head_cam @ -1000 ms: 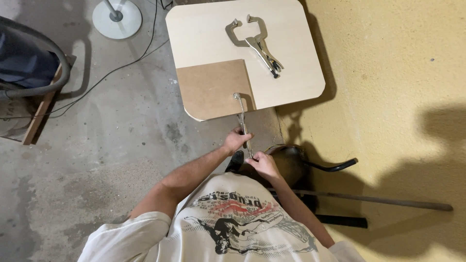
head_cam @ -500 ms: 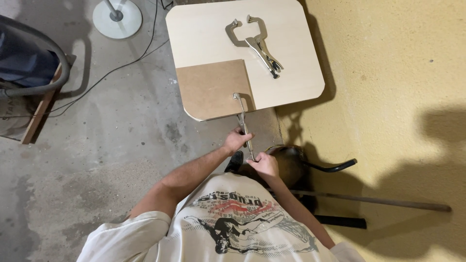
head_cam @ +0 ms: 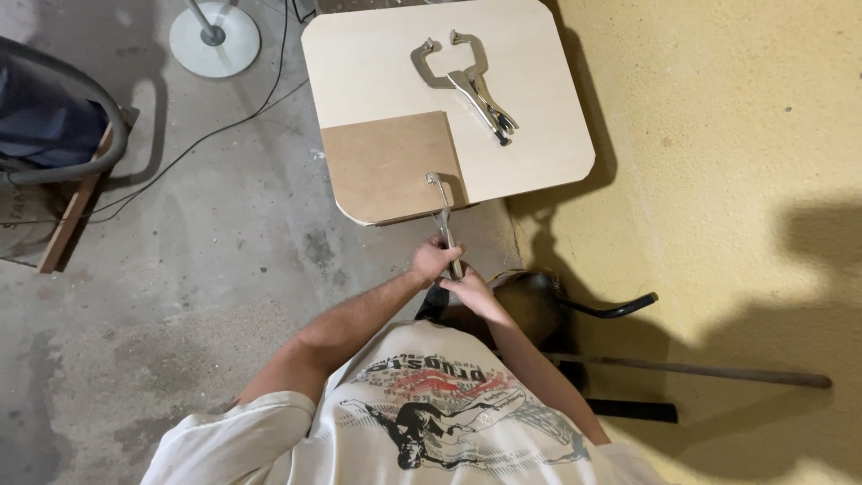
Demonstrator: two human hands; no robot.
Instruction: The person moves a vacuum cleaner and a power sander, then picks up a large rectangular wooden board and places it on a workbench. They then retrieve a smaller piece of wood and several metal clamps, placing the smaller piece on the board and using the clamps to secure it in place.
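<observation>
A metal locking clamp (head_cam: pixel 441 208) grips the near edge of a pale wooden board (head_cam: pixel 530 108), its jaw resting on a brown fibreboard piece (head_cam: pixel 386 166) laid on the board's near left corner. My left hand (head_cam: pixel 433 260) holds the clamp's handles from the left. My right hand (head_cam: pixel 469 286) holds the handle end just below it. A second locking clamp (head_cam: pixel 467 81) lies loose on the board farther away.
A yellow wall (head_cam: pixel 736 180) rises at the right. A black metal stool frame (head_cam: pixel 611 310) stands below my hands. A round white lamp base (head_cam: pixel 215 40), a cable (head_cam: pixel 206 135) and a blue-grey object (head_cam: pixel 45 117) sit on the concrete floor at left.
Both hands stay on the clamp's handles with only a slight shift; the boards and the loose clamp have not moved.
</observation>
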